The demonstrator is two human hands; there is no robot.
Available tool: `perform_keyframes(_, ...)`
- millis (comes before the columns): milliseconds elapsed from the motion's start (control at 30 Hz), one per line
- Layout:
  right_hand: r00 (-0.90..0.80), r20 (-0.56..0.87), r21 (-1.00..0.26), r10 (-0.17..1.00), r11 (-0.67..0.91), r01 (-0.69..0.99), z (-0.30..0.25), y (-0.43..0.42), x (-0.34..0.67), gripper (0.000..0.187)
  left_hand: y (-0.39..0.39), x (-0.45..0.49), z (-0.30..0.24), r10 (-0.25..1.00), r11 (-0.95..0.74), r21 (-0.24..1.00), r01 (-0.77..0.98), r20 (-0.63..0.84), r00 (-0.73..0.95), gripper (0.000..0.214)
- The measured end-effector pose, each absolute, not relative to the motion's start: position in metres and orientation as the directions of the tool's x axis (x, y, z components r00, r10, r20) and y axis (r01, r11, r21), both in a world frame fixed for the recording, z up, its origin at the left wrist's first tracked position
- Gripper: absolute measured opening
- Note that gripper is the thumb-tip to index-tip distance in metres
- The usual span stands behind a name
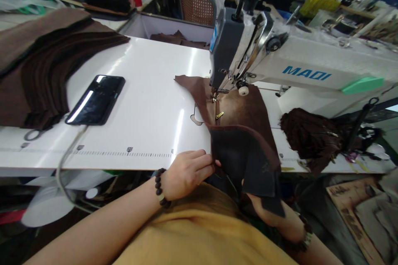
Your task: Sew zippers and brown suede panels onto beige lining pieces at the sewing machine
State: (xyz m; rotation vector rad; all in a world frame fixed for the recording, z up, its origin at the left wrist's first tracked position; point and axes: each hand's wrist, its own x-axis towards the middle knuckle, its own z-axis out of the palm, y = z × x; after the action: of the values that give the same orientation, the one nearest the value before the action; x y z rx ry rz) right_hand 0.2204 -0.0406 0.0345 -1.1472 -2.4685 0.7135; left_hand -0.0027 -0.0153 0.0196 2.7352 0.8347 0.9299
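Observation:
A brown leather piece (pixel 245 112) with a zipper lies under the needle of the white sewing machine (pixel 304 70) and hangs over the table's front edge. My left hand (pixel 186 172), with a bead bracelet on the wrist, pinches the near left edge of the leather at the table front. My right hand (pixel 264 209) is under the hanging flap, mostly hidden by it. Its fingers do not show.
A black phone (pixel 97 99) with a cable lies on the white table (pixel 146 91). A stack of dark brown pieces (pixel 46 62) fills the left. More brown pieces (pixel 307 136) lie at the right. A person in white sits beyond the machine.

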Motion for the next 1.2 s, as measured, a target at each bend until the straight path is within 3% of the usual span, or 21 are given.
perform_keyframes(133, -0.780, 0.024, -0.525, 0.625, 0.672, 0.522, 0.041, -0.030, 0.218, 0.061, 0.000, -0.034, 0.047, 0.602, -0.797, 0.398, 0.455, 0.463, 0.651, 0.040)
perform_keyframes(267, -0.823, -0.067, -0.516, 0.564, 0.687, 0.512, 0.050, -0.024, 0.216, 0.066, 0.037, -0.070, 0.094, 0.777, -0.621, 0.472, 0.625, 0.476, 0.412, 0.026)
perform_keyframes(333, -0.822, -0.136, -0.510, 0.553, 0.672, 0.537, 0.054, -0.021, 0.214, 0.062, 0.055, -0.068, 0.107, 0.764, -0.642, 0.435, 0.632, 0.428, 0.482, 0.032)
perform_keyframes(433, -0.831, -0.196, -0.512, 0.521, 0.668, 0.539, 0.057, -0.020, 0.214, 0.070, 0.065, -0.041, 0.102, 0.659, -0.743, 0.321, 0.588, 0.196, 0.726, 0.041)
perform_keyframes(533, -0.838, -0.189, -0.535, 0.511, 0.662, 0.525, 0.058, -0.020, 0.217, 0.075, 0.055, -0.013, 0.076, 0.622, -0.771, 0.185, 0.609, 0.018, 0.783, 0.047)
perform_keyframes(633, -0.829, -0.152, -0.580, 0.538, 0.631, 0.515, 0.062, -0.016, 0.219, 0.062, 0.038, -0.006, 0.052, 0.654, -0.754, 0.086, 0.651, 0.010, 0.757, 0.064)
perform_keyframes(700, -0.763, -0.095, -0.576, 0.639, 0.590, 0.565, 0.062, -0.006, 0.216, 0.048, 0.031, -0.009, 0.043, 0.671, -0.741, 0.066, 0.668, 0.046, 0.740, 0.073)
perform_keyframes(800, -0.600, 0.072, -0.457, 0.797, 0.561, 0.691, 0.055, 0.020, 0.202, 0.040, 0.029, -0.013, 0.037, 0.649, -0.760, 0.042, 0.648, 0.090, 0.755, 0.080)
perform_keyframes(867, -0.565, 0.158, -0.325, 0.810, 0.583, 0.744, 0.046, 0.040, 0.190, 0.041, 0.031, -0.012, 0.035, 0.626, -0.779, 0.020, 0.627, 0.096, 0.774, 0.084)
perform_keyframes(1000, -0.584, 0.174, -0.083, 0.793, 0.603, 0.794, 0.029, 0.066, 0.178, 0.038, 0.030, -0.002, 0.031, 0.635, -0.768, -0.006, 0.640, 0.116, 0.764, 0.085)
perform_keyframes(1200, -0.624, 0.172, -0.008, 0.762, 0.635, 0.773, 0.028, 0.071, 0.188, 0.036, 0.021, 0.009, 0.022, 0.659, -0.738, -0.030, 0.674, 0.181, 0.730, 0.083)
